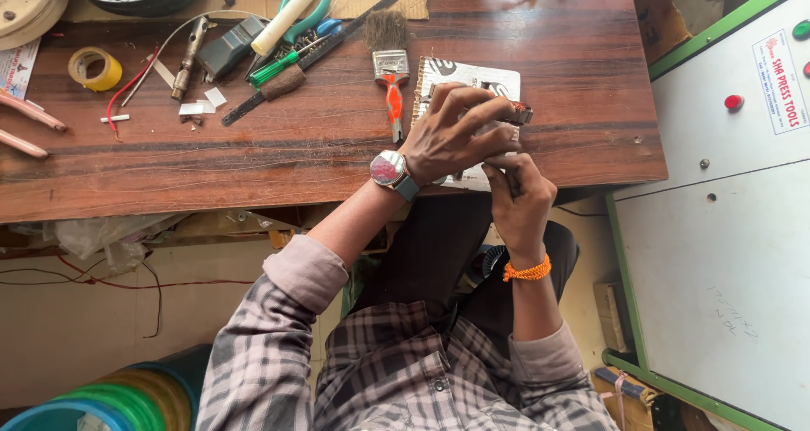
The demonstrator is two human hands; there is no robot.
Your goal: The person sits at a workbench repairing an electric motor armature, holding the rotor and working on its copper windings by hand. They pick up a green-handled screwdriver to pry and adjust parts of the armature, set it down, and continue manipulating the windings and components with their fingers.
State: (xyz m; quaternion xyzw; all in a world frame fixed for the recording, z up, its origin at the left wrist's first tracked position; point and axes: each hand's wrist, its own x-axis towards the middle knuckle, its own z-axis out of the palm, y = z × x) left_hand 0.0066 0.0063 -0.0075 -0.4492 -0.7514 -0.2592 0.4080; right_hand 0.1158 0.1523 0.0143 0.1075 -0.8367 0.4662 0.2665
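Note:
My left hand point(451, 135), with a wristwatch on the wrist, curls its fingers over a small metal part point(521, 113) above a grey board point(472, 78) lying on the wooden table point(253, 152). My right hand point(519, 199), with an orange thread band at the wrist, comes up from below and meets the left hand's fingers; what it pinches is hidden. A paintbrush with an orange and grey handle point(390, 68) lies just left of the board.
Pliers with green handles point(308, 21), a green screwdriver point(274, 68), a white tube, a roll of yellow tape point(94, 68) and loose wires lie at the table's back left. A white and green machine cabinet point(726, 211) stands at the right. Coloured buckets point(126, 397) sit below left.

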